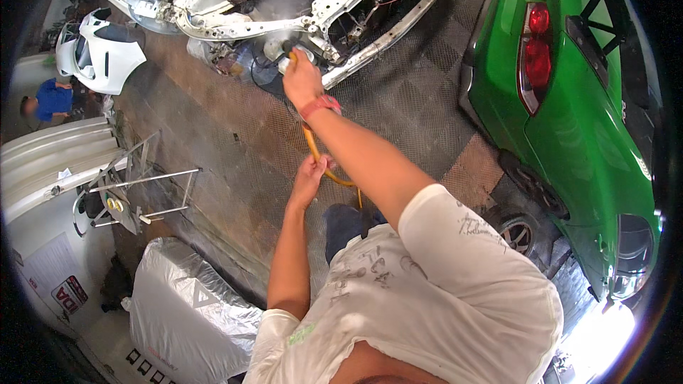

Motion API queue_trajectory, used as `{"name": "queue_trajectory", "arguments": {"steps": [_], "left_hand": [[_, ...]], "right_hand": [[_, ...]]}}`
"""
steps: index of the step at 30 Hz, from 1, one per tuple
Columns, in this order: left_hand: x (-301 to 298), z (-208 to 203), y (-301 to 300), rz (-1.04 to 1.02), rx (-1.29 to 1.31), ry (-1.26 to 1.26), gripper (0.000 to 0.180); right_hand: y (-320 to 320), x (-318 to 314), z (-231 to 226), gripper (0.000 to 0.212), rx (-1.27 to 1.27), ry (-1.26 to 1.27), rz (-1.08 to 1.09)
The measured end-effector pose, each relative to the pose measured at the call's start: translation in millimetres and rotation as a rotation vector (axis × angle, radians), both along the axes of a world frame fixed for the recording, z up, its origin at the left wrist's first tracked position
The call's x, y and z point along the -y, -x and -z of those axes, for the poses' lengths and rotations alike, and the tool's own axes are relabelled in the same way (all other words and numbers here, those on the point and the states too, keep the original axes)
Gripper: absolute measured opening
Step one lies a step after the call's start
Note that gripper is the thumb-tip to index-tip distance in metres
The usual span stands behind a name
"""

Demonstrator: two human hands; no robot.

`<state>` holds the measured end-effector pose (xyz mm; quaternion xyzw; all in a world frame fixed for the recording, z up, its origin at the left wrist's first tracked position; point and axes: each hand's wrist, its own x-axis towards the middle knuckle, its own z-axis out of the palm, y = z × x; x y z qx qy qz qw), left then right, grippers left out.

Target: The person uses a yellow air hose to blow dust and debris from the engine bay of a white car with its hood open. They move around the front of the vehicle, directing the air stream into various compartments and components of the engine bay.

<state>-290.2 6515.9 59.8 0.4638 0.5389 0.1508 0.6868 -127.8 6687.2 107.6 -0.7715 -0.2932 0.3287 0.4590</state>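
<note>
My right hand (303,80), with a red band at the wrist, reaches forward to the front of a stripped white car body (245,28). Its fingers are closed round the dark-tipped end of a yellow hose (311,144), mostly hidden by the hand. A pale mist hangs over the engine bay just ahead of it. Lower down, my left hand (310,178) grips the same hose, which loops away below it toward my legs. Close to my right hand, a rounded grey part (276,45) and dark cables sit below the white front frame.
A green car (569,121) stands along the right, with a loose wheel (518,233) beside it. To the left are a white bumper (107,53), a metal-framed stand (142,185) and a silver-covered object (185,306). A person in blue (54,99) is at the far left.
</note>
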Motion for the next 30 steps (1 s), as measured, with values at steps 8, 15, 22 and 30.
{"name": "queue_trajectory", "arguments": {"steps": [8,15,22,30], "left_hand": [[90.8,22.7,169.3,-0.161,-0.697,-0.091,0.046],[225.8,44.4,262.7,-0.189,-0.668,-0.068,0.049],[341.6,45.8,265.1,-0.333,-0.725,-0.044,0.061],[374.8,0.5,223.8,-0.208,-0.771,-0.247,0.056]], "right_hand": [[-13.1,15.4,55.1,0.032,-0.313,0.072,0.394],[-83.2,131.7,108.4,0.033,-0.243,-0.053,0.598],[-46.6,174.9,88.4,0.035,-0.233,0.017,0.267],[-137.7,243.8,119.2,0.036,-0.036,0.105,0.317]]}}
